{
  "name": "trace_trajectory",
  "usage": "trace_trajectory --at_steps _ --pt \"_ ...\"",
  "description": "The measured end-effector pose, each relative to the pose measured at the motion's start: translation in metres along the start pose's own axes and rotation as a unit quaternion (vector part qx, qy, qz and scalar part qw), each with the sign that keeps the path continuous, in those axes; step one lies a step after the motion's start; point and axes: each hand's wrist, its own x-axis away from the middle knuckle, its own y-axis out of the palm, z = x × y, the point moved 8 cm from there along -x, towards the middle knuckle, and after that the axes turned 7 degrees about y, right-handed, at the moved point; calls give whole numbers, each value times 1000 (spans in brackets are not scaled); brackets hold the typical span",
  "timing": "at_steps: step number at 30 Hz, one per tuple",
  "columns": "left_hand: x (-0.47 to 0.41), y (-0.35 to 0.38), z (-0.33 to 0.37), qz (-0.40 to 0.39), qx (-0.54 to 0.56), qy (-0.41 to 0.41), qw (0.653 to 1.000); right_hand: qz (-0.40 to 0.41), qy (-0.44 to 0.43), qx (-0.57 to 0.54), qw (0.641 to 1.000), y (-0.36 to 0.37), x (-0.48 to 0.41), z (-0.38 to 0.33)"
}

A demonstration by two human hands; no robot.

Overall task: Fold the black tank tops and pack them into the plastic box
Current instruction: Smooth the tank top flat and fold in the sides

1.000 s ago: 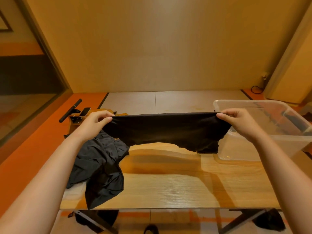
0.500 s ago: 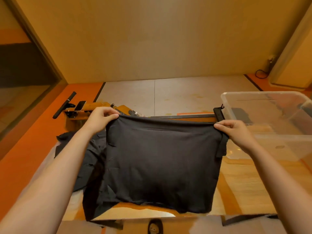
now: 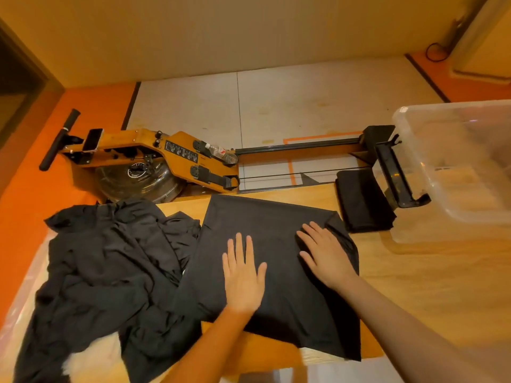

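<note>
Black tank top (spread flat) under both hands.

black tank top flat, clear plastic box beside.

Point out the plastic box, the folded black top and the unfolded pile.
plastic box [image 3: 414, 150]: head view, left wall.
folded black top [image 3: 362, 200]: head view, middle of its upper face.
unfolded pile [image 3: 110, 261]: head view, its middle.

The wooden table bears a spread tank top, crumpled heap, folded top and plastic box.
</note>
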Motion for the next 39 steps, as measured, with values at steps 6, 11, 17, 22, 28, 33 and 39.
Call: trace_trajectory --at_steps 6,11,17,22,28,33,39 --pt "16 42 -13 -38 -15 -1 999 -51 98 24 994 52 18 35" --pt "-33 30 -33 -88 -95 200 971 -63 262 -47 962 66 62 18" --pt "-59 -9 -30 -59 -143 174 973 -18 219 -68 973 51 74 -24" --pt "22 39 8 -20 -32 89 995 2 74 15 997 50 50 -13" --pt "50 55 14 -31 -63 169 983 -16 162 -1 987 81 91 19" --pt "16 50 4 -67 -123 320 937 -15 226 -14 974 99 119 -5" --pt "45 54 4 -45 -89 198 975 7 169 36 985 77 89 8"
